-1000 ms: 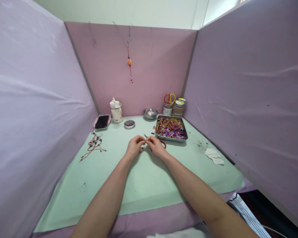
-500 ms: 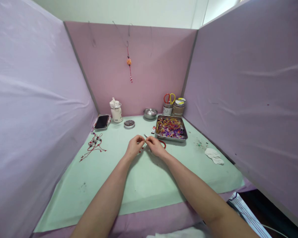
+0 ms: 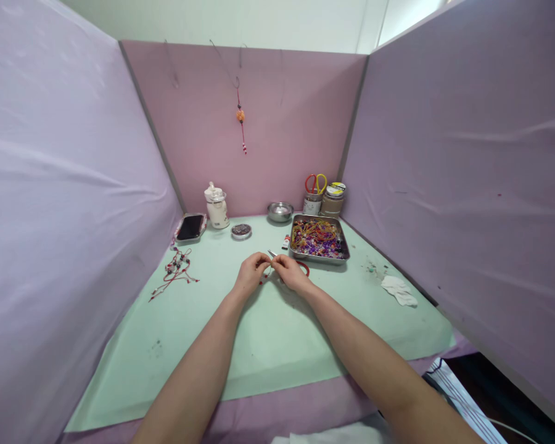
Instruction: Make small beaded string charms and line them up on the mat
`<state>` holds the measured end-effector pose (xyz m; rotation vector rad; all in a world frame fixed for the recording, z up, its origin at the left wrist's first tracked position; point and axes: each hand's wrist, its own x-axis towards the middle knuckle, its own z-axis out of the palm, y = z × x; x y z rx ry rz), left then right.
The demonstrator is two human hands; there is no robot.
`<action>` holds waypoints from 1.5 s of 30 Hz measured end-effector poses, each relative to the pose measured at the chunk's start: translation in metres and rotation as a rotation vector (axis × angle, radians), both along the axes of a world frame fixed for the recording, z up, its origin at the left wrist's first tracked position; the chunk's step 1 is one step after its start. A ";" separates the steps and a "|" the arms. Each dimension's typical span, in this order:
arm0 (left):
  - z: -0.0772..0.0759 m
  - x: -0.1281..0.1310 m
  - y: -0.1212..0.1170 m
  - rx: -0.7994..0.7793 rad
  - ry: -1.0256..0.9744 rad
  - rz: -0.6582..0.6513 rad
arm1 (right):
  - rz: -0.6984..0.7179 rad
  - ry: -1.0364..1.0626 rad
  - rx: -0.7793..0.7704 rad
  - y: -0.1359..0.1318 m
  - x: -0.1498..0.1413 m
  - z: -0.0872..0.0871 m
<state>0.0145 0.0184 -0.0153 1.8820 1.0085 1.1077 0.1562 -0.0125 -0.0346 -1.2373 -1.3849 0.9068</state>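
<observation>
My left hand (image 3: 251,272) and my right hand (image 3: 290,272) meet over the middle of the table, fingertips pinched close together. Between them is a thin beaded cord (image 3: 261,282), with small red beads hanging below the left fingers. Both hands seem to pinch this cord, though the fingers cover most of it. Scissors lie by my right hand: the metal tip pokes out beyond the fingers, and a red scissors handle (image 3: 306,267) shows to the right of the knuckles.
Behind my right hand stands a metal tray (image 3: 321,260) of beads and cords. Farther back are a steel bowl (image 3: 280,213), jars (image 3: 333,202) and a dish of dark beads (image 3: 241,232). Leftward lie a phone (image 3: 190,227) and beaded red cords (image 3: 176,268). Tissue (image 3: 399,290) lies right.
Almost nothing differs. Both hands stay in the same spot, with only a slight shift at the fingertips.
</observation>
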 end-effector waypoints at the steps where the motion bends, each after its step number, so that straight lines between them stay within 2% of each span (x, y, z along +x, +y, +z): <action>1: 0.000 0.000 0.000 -0.002 0.002 0.002 | -0.001 0.004 -0.004 -0.001 0.000 0.001; 24: 0.001 -0.003 0.001 0.052 0.058 -0.016 | -0.090 0.044 0.038 0.004 0.002 -0.006; 34: -0.006 0.002 0.003 -0.001 0.076 0.074 | -0.156 -0.101 0.161 -0.001 0.001 0.003; 45: -0.003 0.008 -0.005 -0.092 0.048 0.142 | -0.239 -0.244 0.262 -0.003 -0.001 0.003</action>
